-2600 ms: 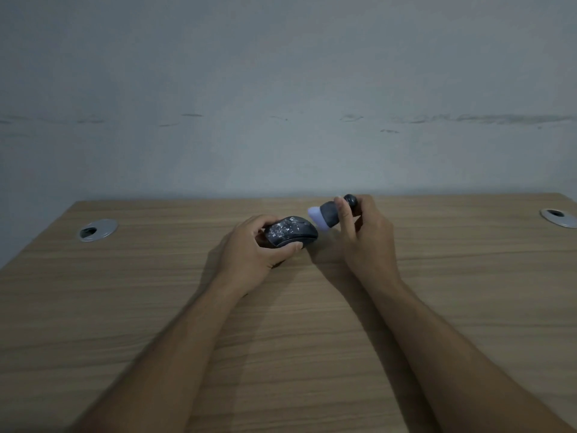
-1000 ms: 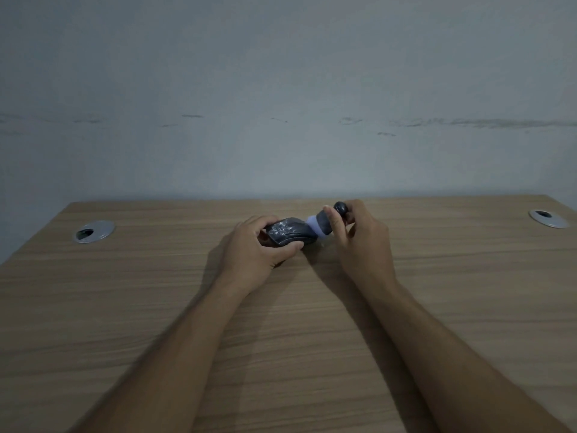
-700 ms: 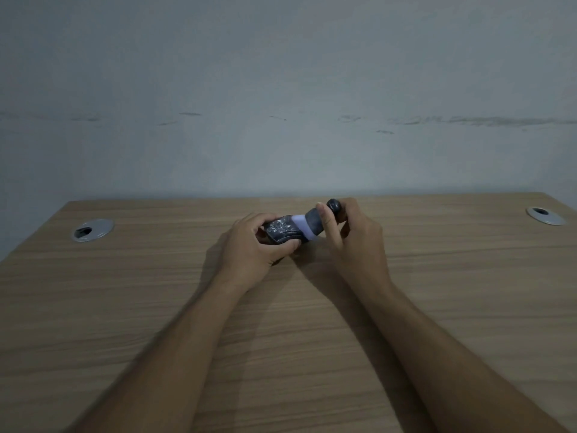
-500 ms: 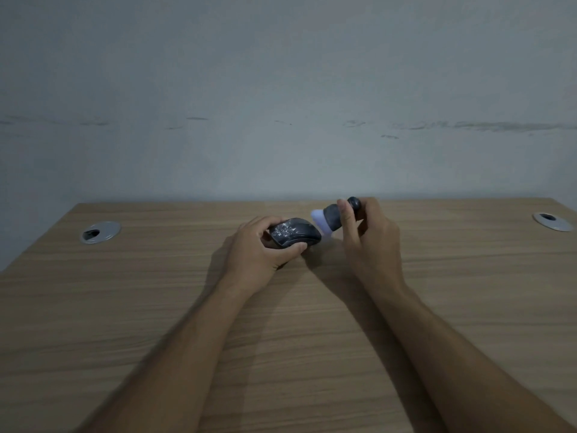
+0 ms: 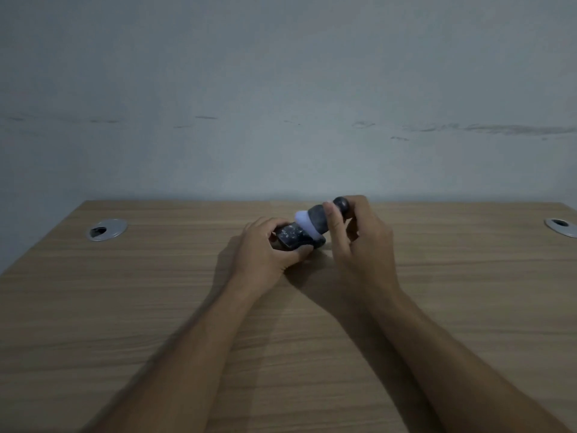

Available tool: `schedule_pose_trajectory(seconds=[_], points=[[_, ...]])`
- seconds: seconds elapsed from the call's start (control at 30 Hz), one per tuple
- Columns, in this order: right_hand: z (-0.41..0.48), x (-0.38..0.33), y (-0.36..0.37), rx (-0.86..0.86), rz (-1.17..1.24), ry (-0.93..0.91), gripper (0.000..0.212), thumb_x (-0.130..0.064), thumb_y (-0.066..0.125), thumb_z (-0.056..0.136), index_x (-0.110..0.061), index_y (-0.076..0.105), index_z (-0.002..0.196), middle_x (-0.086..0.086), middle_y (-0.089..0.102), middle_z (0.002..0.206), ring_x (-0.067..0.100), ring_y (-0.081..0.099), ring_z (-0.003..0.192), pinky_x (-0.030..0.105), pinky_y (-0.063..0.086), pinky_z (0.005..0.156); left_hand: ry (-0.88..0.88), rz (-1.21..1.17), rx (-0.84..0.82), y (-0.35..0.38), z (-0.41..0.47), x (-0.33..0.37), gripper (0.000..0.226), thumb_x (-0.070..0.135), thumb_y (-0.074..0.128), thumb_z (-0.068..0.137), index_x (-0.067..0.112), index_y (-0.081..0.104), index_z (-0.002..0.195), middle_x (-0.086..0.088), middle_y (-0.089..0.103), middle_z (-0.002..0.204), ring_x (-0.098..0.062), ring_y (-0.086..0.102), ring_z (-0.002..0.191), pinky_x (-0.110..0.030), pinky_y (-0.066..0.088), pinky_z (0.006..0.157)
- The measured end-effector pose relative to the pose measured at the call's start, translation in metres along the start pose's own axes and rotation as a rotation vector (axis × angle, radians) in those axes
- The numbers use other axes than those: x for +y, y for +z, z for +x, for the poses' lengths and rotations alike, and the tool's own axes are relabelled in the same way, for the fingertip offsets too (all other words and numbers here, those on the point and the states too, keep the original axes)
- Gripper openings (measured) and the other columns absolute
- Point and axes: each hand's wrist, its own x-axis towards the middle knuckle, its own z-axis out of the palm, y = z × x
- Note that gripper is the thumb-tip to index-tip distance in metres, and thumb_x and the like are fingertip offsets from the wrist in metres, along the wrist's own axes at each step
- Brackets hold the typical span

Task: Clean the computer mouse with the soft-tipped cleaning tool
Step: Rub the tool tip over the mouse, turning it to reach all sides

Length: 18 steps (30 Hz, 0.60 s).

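Note:
A dark, speckled computer mouse (image 5: 292,238) rests on the wooden desk (image 5: 156,307) near its far middle. My left hand (image 5: 265,250) grips it from the left, thumb along its near side. My right hand (image 5: 359,242) holds the cleaning tool (image 5: 318,218), a dark stubby handle with a pale soft tip. The tool is tilted down to the left and its pale tip presses on the top right part of the mouse. The mouse's right end is partly hidden under the tip.
Two round metal cable grommets sit in the desk, one at the far left (image 5: 107,229) and one at the far right edge (image 5: 562,226). A plain grey wall stands right behind the desk's far edge.
Half a second ago the tool's tip was lifted off, to the right of the mouse. It has since come down and left onto the mouse's top. My left hand kept its grip.

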Motion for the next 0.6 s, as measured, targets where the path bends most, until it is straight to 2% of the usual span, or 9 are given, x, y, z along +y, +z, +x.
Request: schedule_pose_trajectory(seconds=[0.07,0.1,0.17,0.27,0.33,0.43,0.53,0.6], points=[[-0.003,-0.003,0.008,-0.057,-0.024,-0.07,0.02,-0.036,0.063,0.108,-0.016,0.065,0.104,-0.011,0.059,0.085,0.014,0.057,0.07,0.032,0.046,0.069,-0.005,0.029,-0.004,0.0,0.001,0.0,0.049,0.038,0.099,0.072,0.023,0.077,0.114,0.009,0.07,0.109,-0.016,0.062,0.105,-0.021,0.044,0.076],[-0.003,0.001,0.01,-0.062,-0.034,-0.059,0.019,-0.036,0.065,0.107,-0.017,0.065,0.103,-0.012,0.058,0.084,0.013,0.054,0.07,0.032,0.043,0.068,0.004,0.035,0.009,0.001,0.002,0.0,0.05,0.036,0.099,0.071,0.021,0.077,0.113,0.008,0.069,0.107,-0.017,0.062,0.104,-0.016,0.041,0.074],[0.0,0.014,0.012,-0.047,-0.049,0.022,0.018,-0.035,0.067,0.106,-0.018,0.065,0.1,-0.01,0.057,0.081,0.013,0.051,0.068,0.03,0.039,0.066,0.02,0.03,0.046,0.002,0.002,-0.001,0.049,0.033,0.099,0.069,0.019,0.077,0.111,0.006,0.068,0.106,-0.017,0.062,0.103,-0.012,0.039,0.075],[0.002,0.033,0.006,-0.045,-0.07,0.148,0.02,-0.037,0.067,0.106,-0.017,0.068,0.1,-0.002,0.066,0.082,0.024,0.062,0.072,0.034,0.043,0.066,0.02,0.005,0.07,0.003,0.0,-0.002,0.048,0.033,0.099,0.07,0.022,0.071,0.108,0.008,0.065,0.108,-0.014,0.062,0.104,-0.008,0.04,0.078],[0.002,0.03,0.002,-0.001,-0.052,0.162,0.022,-0.038,0.065,0.107,-0.018,0.066,0.1,-0.003,0.065,0.076,0.021,0.061,0.068,0.033,0.041,0.065,0.028,-0.019,0.088,0.005,0.0,-0.002,0.049,0.029,0.1,0.068,0.023,0.068,0.105,0.008,0.063,0.107,-0.016,0.062,0.105,-0.012,0.045,0.081],[-0.003,0.002,-0.001,0.058,-0.028,0.017,0.021,-0.037,0.063,0.108,-0.017,0.066,0.105,-0.011,0.061,0.078,0.017,0.059,0.066,0.03,0.042,0.065,0.038,0.007,0.086,0.008,0.003,0.001,0.05,0.027,0.101,0.066,0.017,0.068,0.103,0.005,0.06,0.107,-0.021,0.061,0.105,-0.033,0.05,0.082],[-0.01,-0.015,0.006,0.0,-0.041,-0.174,0.022,-0.037,0.064,0.106,-0.015,0.067,0.107,-0.011,0.062,0.09,0.02,0.064,0.076,0.038,0.049,0.074,0.01,0.051,0.052,0.01,0.006,0.003,0.05,0.025,0.1,0.066,0.014,0.064,0.098,0.002,0.055,0.105,-0.023,0.058,0.1,-0.031,0.037,0.072],[-0.01,-0.009,0.01,-0.037,-0.056,-0.156,0.019,-0.037,0.065,0.106,-0.018,0.066,0.106,-0.007,0.065,0.091,0.024,0.065,0.078,0.042,0.051,0.074,0.05,0.045,0.052,0.013,0.007,0.001,0.047,0.018,0.099,0.065,0.01,0.066,0.098,-0.001,0.057,0.105,-0.026,0.059,0.101,-0.028,0.035,0.071]])
